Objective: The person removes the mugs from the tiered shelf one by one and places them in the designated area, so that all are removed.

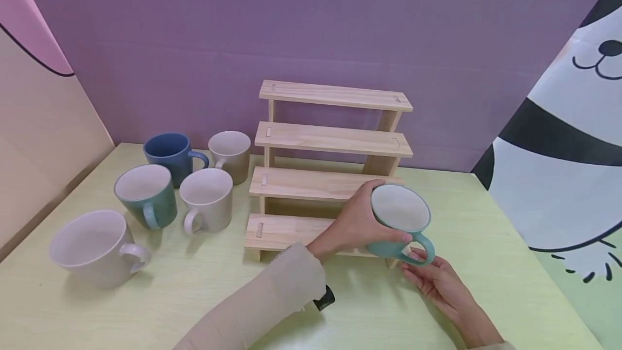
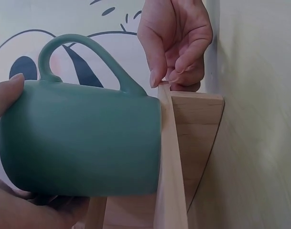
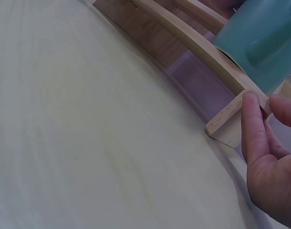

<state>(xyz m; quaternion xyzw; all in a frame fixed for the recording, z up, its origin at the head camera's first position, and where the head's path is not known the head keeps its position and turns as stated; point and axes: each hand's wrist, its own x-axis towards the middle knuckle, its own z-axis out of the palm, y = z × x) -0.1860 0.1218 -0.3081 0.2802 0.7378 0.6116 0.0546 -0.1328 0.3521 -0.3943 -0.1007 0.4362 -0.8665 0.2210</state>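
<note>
My left hand grips a teal mug with a pale inside round its body. The mug stands upright at the right end of the lowest board of a stepped wooden display rack. In the left wrist view its base is right at the board's surface, and the handle faces my right hand. That right hand pinches the front right corner of the lowest board between thumb and fingers, just below the mug handle. In the right wrist view the fingers lie along the board's end.
Left of the rack stand several mugs: a dark blue one, a green one, two beige ones and a wide pale cup nearest the front. A purple backdrop rises behind the light table.
</note>
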